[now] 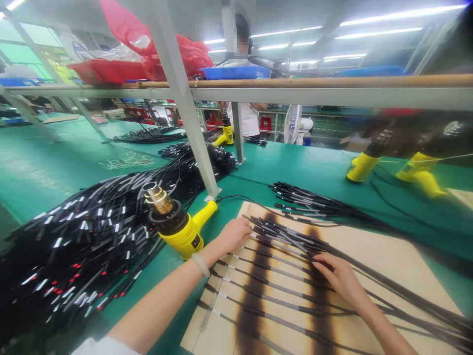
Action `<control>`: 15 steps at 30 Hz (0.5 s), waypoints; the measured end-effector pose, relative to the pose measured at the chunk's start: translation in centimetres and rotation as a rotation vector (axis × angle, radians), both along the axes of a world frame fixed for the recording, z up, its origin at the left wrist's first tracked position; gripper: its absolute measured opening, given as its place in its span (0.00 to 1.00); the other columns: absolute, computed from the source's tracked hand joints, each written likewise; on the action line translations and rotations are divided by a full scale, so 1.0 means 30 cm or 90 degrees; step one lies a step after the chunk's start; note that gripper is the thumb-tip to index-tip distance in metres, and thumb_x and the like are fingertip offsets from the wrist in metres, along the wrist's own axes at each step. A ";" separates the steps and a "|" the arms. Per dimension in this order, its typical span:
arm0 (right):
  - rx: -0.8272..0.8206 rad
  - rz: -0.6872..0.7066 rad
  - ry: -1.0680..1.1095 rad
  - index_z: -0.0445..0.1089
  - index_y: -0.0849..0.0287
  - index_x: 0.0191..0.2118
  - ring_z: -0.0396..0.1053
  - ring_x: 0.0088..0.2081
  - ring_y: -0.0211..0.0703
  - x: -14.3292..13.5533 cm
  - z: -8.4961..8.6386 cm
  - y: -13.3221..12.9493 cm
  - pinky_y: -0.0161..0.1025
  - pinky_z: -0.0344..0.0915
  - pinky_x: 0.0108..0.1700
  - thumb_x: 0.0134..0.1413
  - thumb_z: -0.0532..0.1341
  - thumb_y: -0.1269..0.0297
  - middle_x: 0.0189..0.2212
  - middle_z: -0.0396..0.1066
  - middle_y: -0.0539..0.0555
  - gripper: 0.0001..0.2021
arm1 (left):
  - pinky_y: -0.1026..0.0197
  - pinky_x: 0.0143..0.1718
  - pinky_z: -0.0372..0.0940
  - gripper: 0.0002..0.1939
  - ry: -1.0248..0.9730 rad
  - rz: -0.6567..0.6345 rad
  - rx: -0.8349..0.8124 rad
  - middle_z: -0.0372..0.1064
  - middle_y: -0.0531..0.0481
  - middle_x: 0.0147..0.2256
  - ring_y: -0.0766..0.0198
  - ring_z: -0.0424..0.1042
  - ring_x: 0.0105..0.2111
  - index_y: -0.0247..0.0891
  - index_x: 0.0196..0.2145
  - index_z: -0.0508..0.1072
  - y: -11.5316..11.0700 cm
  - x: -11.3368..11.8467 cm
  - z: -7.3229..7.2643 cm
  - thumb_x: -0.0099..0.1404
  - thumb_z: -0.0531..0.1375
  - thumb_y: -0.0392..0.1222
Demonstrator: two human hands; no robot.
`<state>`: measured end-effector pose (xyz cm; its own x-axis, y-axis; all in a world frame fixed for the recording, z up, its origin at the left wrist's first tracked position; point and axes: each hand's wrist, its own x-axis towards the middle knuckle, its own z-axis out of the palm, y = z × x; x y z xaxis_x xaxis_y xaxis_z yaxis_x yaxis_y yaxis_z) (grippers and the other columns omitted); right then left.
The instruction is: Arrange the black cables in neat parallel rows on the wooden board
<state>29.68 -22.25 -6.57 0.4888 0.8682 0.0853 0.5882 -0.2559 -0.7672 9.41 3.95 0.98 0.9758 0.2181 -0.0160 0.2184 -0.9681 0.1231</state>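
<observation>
Several black cables (271,294) lie side by side across a light wooden board (199,325) with two dark scorched bands. A bunch of cables (284,236) rests above them on the board. At the left ends of the bunch is my left hand (236,234), its fingers pressed together around something too small to make out. My right hand (338,276) touches a cable near the bunch's lower edge, thumb and forefinger close together on it. A yellow heat gun (181,231) stands left of the board, nozzle up.
A large cable pile (88,241) covers the left of the green table (258,167). More cables (314,199) lie behind the board. A metal post (188,103) rises beside the heat gun. Two yellow heat guns (362,165) stand back right. A person (247,118) stands beyond the shelf.
</observation>
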 end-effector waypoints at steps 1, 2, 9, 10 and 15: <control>-0.001 0.001 -0.011 0.70 0.59 0.36 0.68 0.40 0.42 0.000 -0.006 -0.001 0.37 0.64 0.44 0.53 0.52 0.52 0.37 0.70 0.55 0.17 | 0.64 0.35 0.57 0.14 0.008 0.010 0.007 0.64 0.47 0.31 0.64 0.63 0.34 0.35 0.27 0.71 0.002 -0.010 0.000 0.64 0.48 0.40; -0.003 0.001 -0.021 0.70 0.59 0.36 0.68 0.39 0.42 0.000 -0.012 -0.002 0.38 0.64 0.44 0.53 0.52 0.52 0.37 0.70 0.55 0.17 | 0.63 0.35 0.57 0.15 0.017 0.021 0.013 0.63 0.46 0.31 0.64 0.63 0.34 0.35 0.26 0.71 0.005 -0.020 -0.001 0.64 0.48 0.39; -0.008 0.004 -0.041 0.70 0.60 0.36 0.68 0.39 0.42 -0.020 -0.027 0.017 0.39 0.64 0.44 0.54 0.51 0.53 0.37 0.70 0.55 0.17 | 0.63 0.33 0.56 0.14 0.068 0.055 0.016 0.62 0.47 0.29 0.63 0.62 0.33 0.37 0.29 0.72 0.031 -0.071 -0.006 0.63 0.47 0.36; -0.006 0.002 -0.041 0.70 0.60 0.36 0.68 0.39 0.42 -0.023 -0.026 0.022 0.39 0.64 0.44 0.54 0.51 0.54 0.37 0.70 0.55 0.17 | 0.63 0.33 0.56 0.14 0.074 0.055 0.015 0.62 0.47 0.29 0.63 0.62 0.33 0.37 0.29 0.72 0.031 -0.074 -0.003 0.63 0.47 0.36; -0.008 0.016 -0.048 0.69 0.60 0.36 0.68 0.38 0.42 -0.032 -0.021 0.032 0.39 0.64 0.43 0.54 0.50 0.54 0.36 0.70 0.56 0.17 | 0.65 0.32 0.57 0.14 0.093 0.064 0.004 0.64 0.46 0.29 0.64 0.63 0.33 0.36 0.28 0.72 0.024 -0.071 0.012 0.62 0.48 0.35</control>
<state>28.72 -21.30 -7.18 0.4597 0.8812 0.1101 0.6510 -0.2501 -0.7167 7.29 4.68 1.35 0.9365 0.3151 -0.1541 0.3294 -0.9410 0.0776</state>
